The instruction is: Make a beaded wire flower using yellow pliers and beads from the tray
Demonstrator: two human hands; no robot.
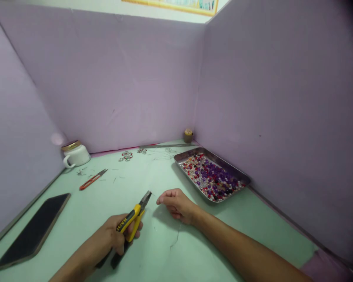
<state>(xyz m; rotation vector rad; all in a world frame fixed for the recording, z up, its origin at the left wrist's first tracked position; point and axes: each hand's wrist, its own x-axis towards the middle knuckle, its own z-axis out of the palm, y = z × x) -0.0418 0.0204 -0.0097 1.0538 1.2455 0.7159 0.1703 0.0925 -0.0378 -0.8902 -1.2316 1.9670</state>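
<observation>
Yellow-and-black pliers (132, 223) are in my left hand (114, 235), its fingers wrapped round the handles. The metal jaws point up and to the right, near a short thin wire end. Just right of the jaws is my right hand (176, 205), thumb and forefinger pinched together; what they hold is too small to make out. A thin dark strand (176, 239) shows on the table below my right wrist. The metal tray of red, purple, white and dark beads (214, 176) lies beyond my right hand, not touched by it.
A dark slab (33, 231) lies at the left, with red-handled snips (92, 180) beyond it. A white lidded cup (76, 154), small beaded rings (126, 156), thin rods (167, 145) and a small pot (188, 136) stand or lie farther back. Purple partitions (120, 86) enclose the table.
</observation>
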